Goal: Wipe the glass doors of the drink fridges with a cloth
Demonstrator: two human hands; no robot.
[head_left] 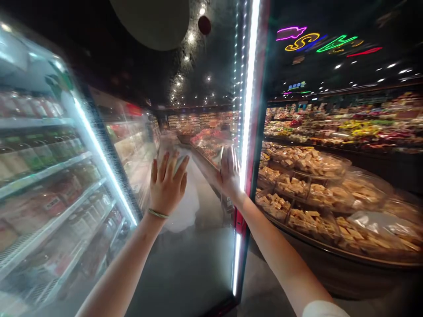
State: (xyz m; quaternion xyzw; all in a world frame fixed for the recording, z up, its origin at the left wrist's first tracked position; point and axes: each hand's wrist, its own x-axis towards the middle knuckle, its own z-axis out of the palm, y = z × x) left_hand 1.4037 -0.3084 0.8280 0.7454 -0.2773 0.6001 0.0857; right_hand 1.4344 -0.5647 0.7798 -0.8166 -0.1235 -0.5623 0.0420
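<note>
At 12 o'clock a glass door (211,259) bars the hands (168,187), though reflections make it hard to say whether both palms touch it. Its lit frame (245,132) blocks passage at 1 o'clock, and beyond that a packed food display (330,245) fills 3 o'clock, with open floor (262,277) between at 5. Stocked shelves (46,174) wall off 9 o'clock, clear room lying between them and the hands.

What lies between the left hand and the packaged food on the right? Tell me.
In the head view, the right hand and the lit door edge lie between the left hand and the packaged food.
</note>
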